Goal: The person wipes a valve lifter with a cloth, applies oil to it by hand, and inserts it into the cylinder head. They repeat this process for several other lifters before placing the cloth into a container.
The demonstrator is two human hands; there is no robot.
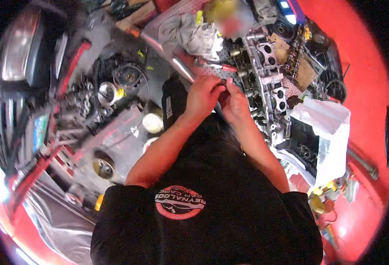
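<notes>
Left hand [203, 95], right hand [236, 104]: fingers closed together, perhaps pinching a small part [224, 89].

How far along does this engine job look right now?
Done: the cylinder head is off and lies on the perforated bench; the engine block stands open, with piston tops showing. In hand: left hand and right hand meet fingertip to fingertip beside the head; anything between them is too small to see. Left: the head is not yet back on the block.
</notes>
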